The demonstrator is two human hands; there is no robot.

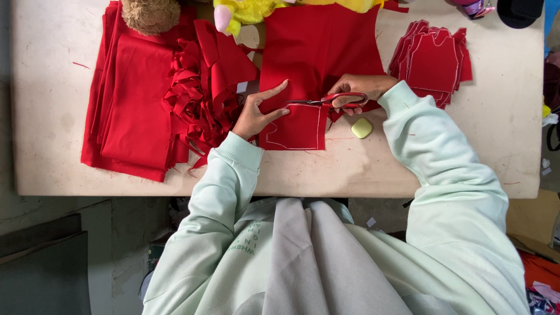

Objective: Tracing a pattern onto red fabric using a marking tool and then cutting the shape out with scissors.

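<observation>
- Right hand (363, 87): grip clenched through the loops of red-handled scissors (326, 100), blades pointing left, lying on the cloth.
- Left hand (256, 112): grip released, palm flat, fingers spread, pressing down the red fabric piece (318, 55) just left of the blade tips.
- I see that fabric centred on the counter (46, 70), near its front edge, with white chalk outline on its lower part; the blades sit at the top of that outline.
- Yellow-green chalk block (361, 128) just beside the fabric, below the right hand.
- Tangle of red scraps (195, 96) left of the left hand; folded red fabric stack (131, 105) further left.
- Pile of cut red pieces (434, 61) right of the right hand.
- Plush toys at the far edge: brown (150, 14), yellow (248, 10).
</observation>
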